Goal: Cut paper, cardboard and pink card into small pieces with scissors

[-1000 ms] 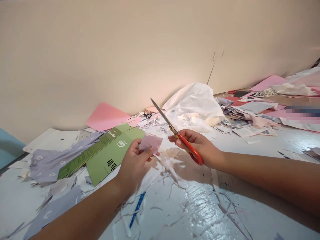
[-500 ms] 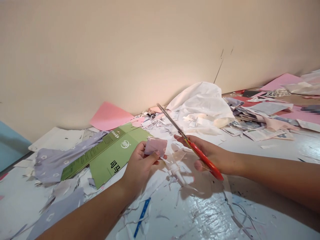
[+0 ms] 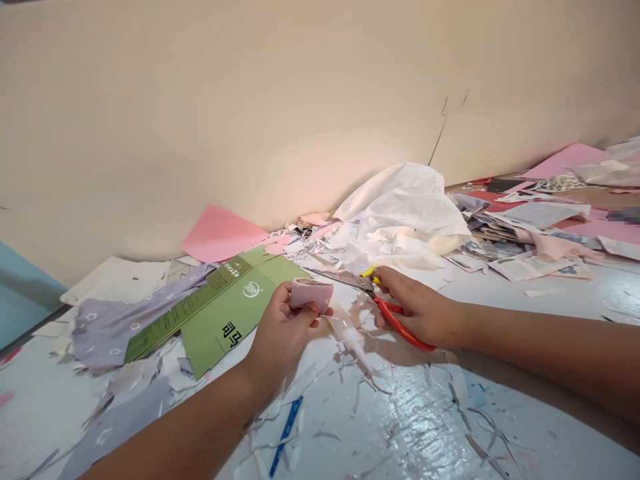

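My left hand [image 3: 283, 330] pinches a small folded piece of pale pink paper [image 3: 311, 295] between fingers and thumb. My right hand [image 3: 417, 310] grips orange-red scissors [image 3: 400, 325] with a yellow pivot area. Their narrow steel blades lie almost flat and point left, with the tips close to the paper's top edge. Whether the tips touch the paper is hard to tell. Just below the paper stands or lies a small white nozzled plastic piece [image 3: 347, 333], between my hands. A green printed cardboard sheet [image 3: 225, 320] lies beyond my left hand.
A white table [image 3: 415, 427] is strewn with paper scraps and a blue strip [image 3: 286, 435]. Lilac patterned paper [image 3: 130, 327], crumpled white paper [image 3: 400, 213], a pink sheet [image 3: 223, 235] and stacked printed papers [image 3: 525, 233] lie against a cream wall [image 3: 250, 113].
The scissors have swung from pointing up and left to lying nearly flat, with their tips now at the paper. The pink paper looks more tightly folded in my left hand.
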The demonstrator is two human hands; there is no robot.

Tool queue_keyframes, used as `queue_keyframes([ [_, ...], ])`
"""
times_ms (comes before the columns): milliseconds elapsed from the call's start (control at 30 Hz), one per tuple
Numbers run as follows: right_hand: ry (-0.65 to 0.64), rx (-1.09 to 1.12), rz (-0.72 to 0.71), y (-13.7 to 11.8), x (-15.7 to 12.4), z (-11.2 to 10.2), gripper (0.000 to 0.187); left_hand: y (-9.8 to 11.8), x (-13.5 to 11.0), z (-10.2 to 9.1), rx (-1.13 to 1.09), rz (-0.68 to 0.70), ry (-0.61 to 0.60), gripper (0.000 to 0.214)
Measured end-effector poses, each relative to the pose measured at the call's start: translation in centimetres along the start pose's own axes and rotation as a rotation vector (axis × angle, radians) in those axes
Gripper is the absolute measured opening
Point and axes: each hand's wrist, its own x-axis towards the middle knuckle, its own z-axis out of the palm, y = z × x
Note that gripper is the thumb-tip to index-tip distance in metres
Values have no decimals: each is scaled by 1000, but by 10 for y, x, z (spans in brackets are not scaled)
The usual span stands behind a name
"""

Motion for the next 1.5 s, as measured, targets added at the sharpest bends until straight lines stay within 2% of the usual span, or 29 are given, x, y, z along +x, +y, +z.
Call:
queue_keyframes([
  [133, -25, -131, -162, 3, -1, -1, 40, -2, 1, 0, -5, 17, 12, 11],
  [267, -39, -174, -174, 4, 0, 1, 42, -2, 1, 0, 36, 50, 3, 10],
  [400, -12, -197, -219, 5, 0, 4, 49, -2, 1, -1, 36, 60, 45, 11],
  [633, 13, -225, -162, 5, 0, 5, 40, -5, 2, -4, 28, 116, 90, 9],
  [800, 12, -189, -123, 4, 1, 6, 37, -10, 4, -7, -120, 121, 79, 10],
  [1033, 24, -85, 80, 1, 3, 5, 26, -10, 7, -9, -230, 83, 83, 15],
  [1167, 20, -57, 92, 2, 3, 6, 23, -9, 6, -9, -225, 65, 88, 13],
  [1300, 16, -66, 113, 1, 4, 6, 28, -7, 1, -10, -200, 128, 87, 7],
  [1400, 19, -72, 128, 1, 4, 7, 34, -3, -3, -11, -154, 186, 43, 9],
  [1500, 64, -52, 132, 3, 3, 9, 35, 3, -2, -12, -110, 140, 1, 12],
])
